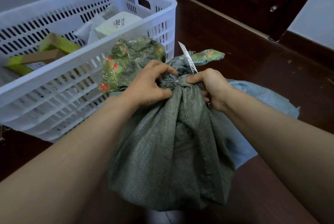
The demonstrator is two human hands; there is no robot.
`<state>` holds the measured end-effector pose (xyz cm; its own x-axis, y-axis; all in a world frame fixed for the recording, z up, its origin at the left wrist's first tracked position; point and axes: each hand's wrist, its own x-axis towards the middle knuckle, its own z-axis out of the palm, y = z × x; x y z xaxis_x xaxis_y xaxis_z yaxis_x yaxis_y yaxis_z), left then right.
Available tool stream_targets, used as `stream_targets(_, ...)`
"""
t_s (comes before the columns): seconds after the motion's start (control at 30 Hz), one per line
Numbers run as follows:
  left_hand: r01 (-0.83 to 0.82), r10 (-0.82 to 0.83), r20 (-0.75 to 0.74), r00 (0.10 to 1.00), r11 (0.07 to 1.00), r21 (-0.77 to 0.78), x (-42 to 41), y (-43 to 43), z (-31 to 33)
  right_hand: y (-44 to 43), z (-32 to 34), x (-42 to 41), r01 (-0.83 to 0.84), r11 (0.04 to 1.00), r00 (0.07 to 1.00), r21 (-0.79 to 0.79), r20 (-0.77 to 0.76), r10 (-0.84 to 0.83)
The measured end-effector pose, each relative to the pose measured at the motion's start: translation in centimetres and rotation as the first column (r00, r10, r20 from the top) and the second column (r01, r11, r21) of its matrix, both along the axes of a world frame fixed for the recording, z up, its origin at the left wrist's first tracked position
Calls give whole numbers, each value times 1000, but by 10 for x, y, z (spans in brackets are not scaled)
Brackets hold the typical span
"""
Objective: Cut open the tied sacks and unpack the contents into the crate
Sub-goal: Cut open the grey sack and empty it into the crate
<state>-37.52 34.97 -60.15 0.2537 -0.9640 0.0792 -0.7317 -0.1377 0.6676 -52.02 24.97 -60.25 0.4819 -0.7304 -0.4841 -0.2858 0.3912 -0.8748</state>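
The crate [36, 79] stands at the left on the floor [235, 34], just beside the sack [171, 142], and already holds boxes [54, 48] and a white pack [117, 25]. The sack sits upright between the forearms, its neck gathered at a knot [176, 81], with the taped mouth fanning out above and toward the crate. The left hand [150, 82] is curled on the neck, fingertips pinching the fabric on the left of the knot. The right hand [211, 88] is clamped around the knife [188, 59]; its thumb presses the fabric on the right of the knot. The knot therefore lies between the two hands, touching both. The blade's long axis runs up and away from the right fist, tilted slightly left, passing just behind the knot with the tip clear of it. Judged from this, the cut falls to the right hand; the blade must be brought down and leftward onto the tie. A second sack [262, 97], paler, lies flat at the right.
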Motion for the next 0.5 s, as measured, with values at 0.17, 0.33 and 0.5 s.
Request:
stream_targets(0.17, 34, -55, 229, 972, 995, 96, 3, -7, -1, 4, 1, 1, -17, 998, 1000, -54, 8, 18)
stream_targets(0.33, -13, -1, 181, 983, 997, 77, 8, -9, 3, 0, 2, 1, -141, 976, 989, -165, 22, 147)
stream_targets(0.5, -61, 57, 33, 998, 988, 139, 7, -11, 0, -4, -1, 2, -154, 917, 987, -369, -15, 160)
